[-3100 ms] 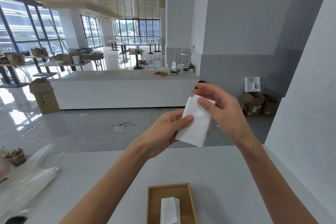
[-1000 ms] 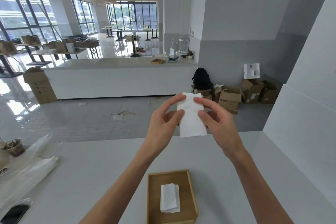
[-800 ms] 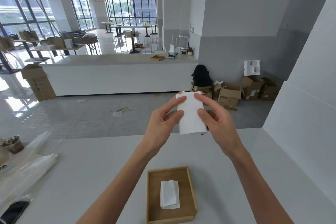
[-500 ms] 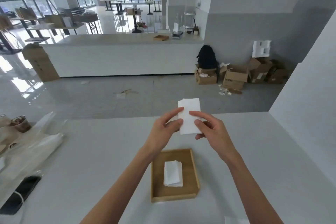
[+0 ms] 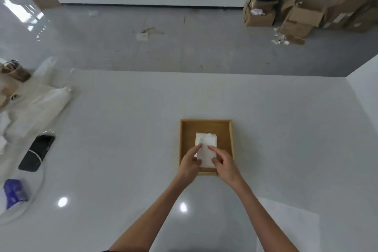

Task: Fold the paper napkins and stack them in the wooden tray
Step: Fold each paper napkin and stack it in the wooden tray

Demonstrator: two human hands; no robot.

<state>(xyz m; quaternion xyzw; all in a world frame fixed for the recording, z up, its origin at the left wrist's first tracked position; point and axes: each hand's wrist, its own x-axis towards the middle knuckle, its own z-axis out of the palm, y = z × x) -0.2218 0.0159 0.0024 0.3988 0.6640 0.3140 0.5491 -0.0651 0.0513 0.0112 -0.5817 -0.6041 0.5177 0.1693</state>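
A wooden tray [image 5: 185,135] sits on the white table in front of me. Inside it lies a small stack of folded white napkins [image 5: 205,136]. A folded napkin [image 5: 207,155] is right over that stack, held from both sides. My left hand [image 5: 189,164] pinches its left edge and my right hand [image 5: 224,164] pinches its right edge. Whether the napkin rests on the stack or hovers just above it is unclear. The near rim of the tray is partly hidden by my hands.
A flat white sheet [image 5: 286,225] lies at the near right. At the left are a black phone [image 5: 36,152], clear plastic bags [image 5: 34,100], a blue packet [image 5: 14,193] and a cup [image 5: 11,65]. Cardboard boxes [image 5: 296,16] stand on the floor beyond.
Both hands came down with the folded napkin from chest height into the tray. The camera tipped down to look at the table.
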